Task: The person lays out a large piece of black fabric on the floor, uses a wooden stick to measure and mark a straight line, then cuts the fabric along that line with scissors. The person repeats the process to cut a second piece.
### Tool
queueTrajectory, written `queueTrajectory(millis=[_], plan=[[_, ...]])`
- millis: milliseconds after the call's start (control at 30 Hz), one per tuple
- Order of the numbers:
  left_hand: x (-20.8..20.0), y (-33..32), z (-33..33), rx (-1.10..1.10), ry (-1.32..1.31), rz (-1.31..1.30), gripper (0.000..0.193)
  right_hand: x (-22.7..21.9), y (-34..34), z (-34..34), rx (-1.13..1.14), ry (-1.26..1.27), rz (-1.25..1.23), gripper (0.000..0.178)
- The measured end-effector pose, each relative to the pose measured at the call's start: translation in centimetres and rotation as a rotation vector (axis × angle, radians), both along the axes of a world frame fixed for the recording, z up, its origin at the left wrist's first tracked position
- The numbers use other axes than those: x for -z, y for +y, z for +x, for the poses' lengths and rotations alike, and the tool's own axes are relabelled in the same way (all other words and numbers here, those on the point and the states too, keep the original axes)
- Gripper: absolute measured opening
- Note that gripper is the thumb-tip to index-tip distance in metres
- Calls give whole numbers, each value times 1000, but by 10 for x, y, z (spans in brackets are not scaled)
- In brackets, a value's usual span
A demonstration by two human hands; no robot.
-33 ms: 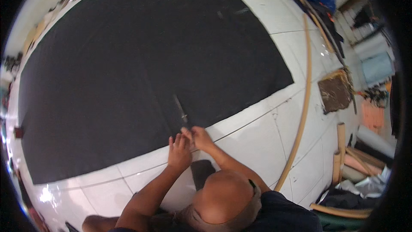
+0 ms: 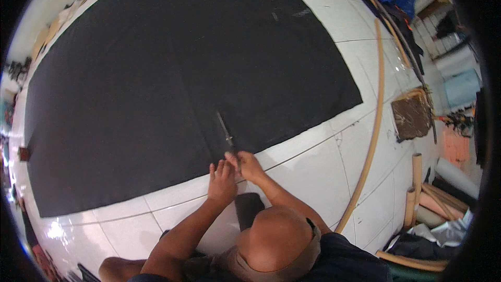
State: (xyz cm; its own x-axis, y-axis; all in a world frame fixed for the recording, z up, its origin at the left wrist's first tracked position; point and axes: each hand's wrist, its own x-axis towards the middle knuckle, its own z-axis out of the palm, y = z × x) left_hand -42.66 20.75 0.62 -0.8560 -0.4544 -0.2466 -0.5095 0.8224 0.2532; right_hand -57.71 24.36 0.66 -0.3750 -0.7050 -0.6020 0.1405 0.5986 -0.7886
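Note:
A large dark sheet of fabric lies spread flat on the floor in front of me. My right hand is closed around the handles of a pair of scissors at the sheet's near edge. The long blades point away from me, over the fabric. Whether the blades are parted is too small to make out. Just left of the scissors, my left hand rests on the near edge of the fabric, fingers stretched out and holding nothing.
White floor tiles surround the fabric. A long tan strip curves along the right side. Beyond it lies a brown square bundle, with cardboard tubes and rolls nearer me. A small dark block sits at the sheet's left edge.
The whole view has shifted slightly. My hands and the scissors keep nearly the same place at the fabric's near edge, with the left fingers a little closer together.

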Motion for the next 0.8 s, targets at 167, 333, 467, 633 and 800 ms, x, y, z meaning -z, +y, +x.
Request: queueTrajectory(millis=[167, 333, 467, 633, 800], plan=[[-7, 1, 5, -28, 38, 62, 70, -6, -20, -8, -76, 23, -5, 69], [-10, 4, -4, -5, -6, 84, 74, 4, -40, -25, -141, 76, 14, 66], [-11, 0, -7, 9, -68, 61, 77, 14, -37, -24, -101, 38, 20, 68], [-26, -3, -16, -23, -89, 108, 78, 11, -38, -25, -80, 80, -28, 58], [-42, -8, -37, -119, -135, 168, 91, -10, -62, -41, -52, -106, -13, 54]])
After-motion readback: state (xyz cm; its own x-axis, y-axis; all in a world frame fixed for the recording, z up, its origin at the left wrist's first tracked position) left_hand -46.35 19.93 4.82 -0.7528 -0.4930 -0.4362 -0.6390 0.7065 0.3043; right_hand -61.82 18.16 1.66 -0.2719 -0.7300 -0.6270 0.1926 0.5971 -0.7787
